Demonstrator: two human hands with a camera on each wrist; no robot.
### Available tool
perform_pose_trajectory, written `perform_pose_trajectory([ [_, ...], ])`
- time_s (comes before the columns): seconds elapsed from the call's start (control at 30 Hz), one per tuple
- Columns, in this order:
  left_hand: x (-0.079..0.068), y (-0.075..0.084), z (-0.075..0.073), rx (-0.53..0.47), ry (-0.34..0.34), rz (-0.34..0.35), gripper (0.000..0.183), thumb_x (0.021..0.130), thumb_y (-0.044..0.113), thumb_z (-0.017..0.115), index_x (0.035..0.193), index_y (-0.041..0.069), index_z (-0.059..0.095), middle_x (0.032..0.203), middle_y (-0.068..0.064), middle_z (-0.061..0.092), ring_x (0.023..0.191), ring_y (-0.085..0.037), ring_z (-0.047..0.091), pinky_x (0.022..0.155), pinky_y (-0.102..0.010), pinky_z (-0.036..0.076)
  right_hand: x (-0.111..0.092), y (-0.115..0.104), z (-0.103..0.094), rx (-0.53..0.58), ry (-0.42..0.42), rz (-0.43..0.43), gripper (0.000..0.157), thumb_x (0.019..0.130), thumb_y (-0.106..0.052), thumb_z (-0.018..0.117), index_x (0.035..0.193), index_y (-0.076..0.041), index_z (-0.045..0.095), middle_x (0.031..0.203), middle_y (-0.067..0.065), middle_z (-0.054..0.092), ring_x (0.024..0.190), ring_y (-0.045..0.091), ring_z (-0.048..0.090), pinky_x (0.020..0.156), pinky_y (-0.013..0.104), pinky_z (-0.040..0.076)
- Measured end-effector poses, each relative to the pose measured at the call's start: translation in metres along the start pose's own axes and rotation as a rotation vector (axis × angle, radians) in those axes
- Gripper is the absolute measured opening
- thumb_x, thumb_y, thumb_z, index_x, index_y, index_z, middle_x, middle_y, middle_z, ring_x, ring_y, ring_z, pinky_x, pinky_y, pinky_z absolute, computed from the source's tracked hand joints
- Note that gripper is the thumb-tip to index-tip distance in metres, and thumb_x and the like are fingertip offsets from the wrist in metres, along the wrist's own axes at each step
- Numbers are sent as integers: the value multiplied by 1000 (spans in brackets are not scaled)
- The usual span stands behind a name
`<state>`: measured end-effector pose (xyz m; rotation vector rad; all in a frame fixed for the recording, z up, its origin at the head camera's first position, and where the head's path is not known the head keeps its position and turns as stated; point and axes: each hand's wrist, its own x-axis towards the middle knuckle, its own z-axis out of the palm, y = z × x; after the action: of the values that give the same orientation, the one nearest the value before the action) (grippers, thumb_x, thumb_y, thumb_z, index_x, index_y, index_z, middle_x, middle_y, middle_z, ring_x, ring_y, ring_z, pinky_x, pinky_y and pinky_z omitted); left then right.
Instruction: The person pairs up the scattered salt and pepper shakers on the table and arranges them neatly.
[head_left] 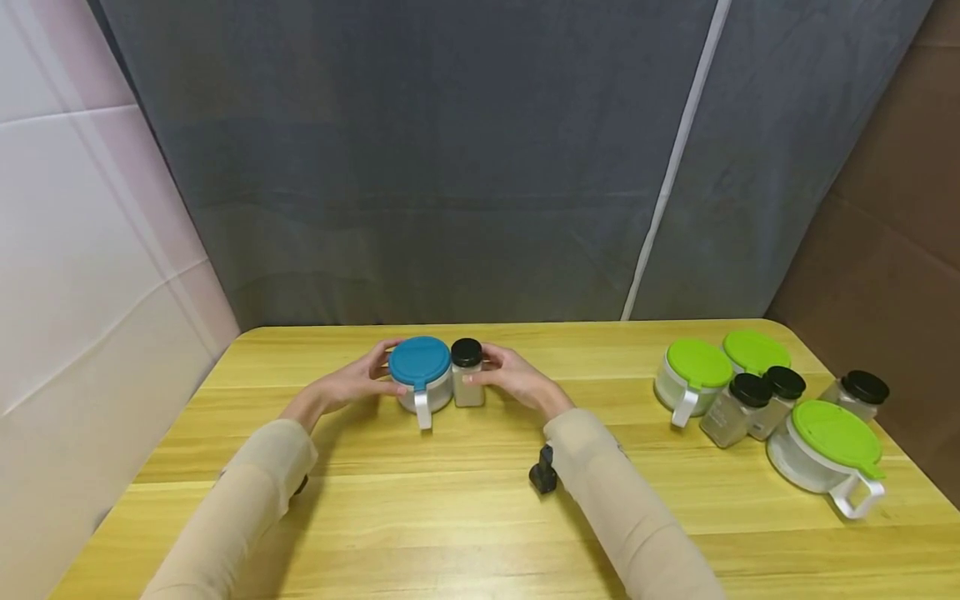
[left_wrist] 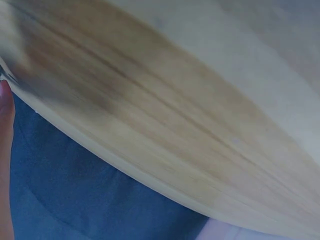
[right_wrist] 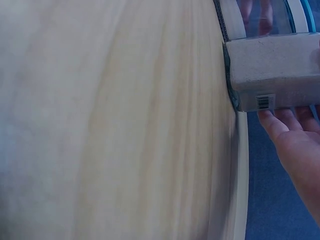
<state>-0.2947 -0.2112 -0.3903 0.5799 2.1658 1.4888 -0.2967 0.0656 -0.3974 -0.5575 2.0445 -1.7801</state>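
Near the table's far edge stands a clear seasoning jar with a blue lid, its white handle facing the front. My left hand holds it from the left, with fingers behind and thumb at its front. Right beside it is a square spice bottle with a black cap, filled with pale contents. My right hand grips that bottle from its right side, thumb across the front. In the right wrist view the bottle shows a barcode low on its side, fingers along it. The left wrist view catches only a finger at its edge.
On the right stand three green-lidded jars, one at the left, one behind and one in front. Black-capped bottles stand among them. A grey curtain hangs behind the wooden table.
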Motion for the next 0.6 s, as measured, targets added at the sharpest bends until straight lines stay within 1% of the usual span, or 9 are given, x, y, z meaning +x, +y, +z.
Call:
perform_pose_trajectory([
  [0.23,1,1,0,-27,-6,-13,80,81,17,65,138,15,9,142,-18,13,127,-39,13,98,-54,12,1,1,0,15,-10,-10,57,79,-7,64,131,-4,39,123,11,48,109,22,46,90,32,37],
  [0.6,2,-1,-1,-32,-8,-1,80,81,16,64,138,15,9,141,-18,14,128,-37,11,98,-54,11,2,1,0,23,0,5,58,78,-5,65,131,-4,40,120,10,50,107,21,47,89,31,38],
])
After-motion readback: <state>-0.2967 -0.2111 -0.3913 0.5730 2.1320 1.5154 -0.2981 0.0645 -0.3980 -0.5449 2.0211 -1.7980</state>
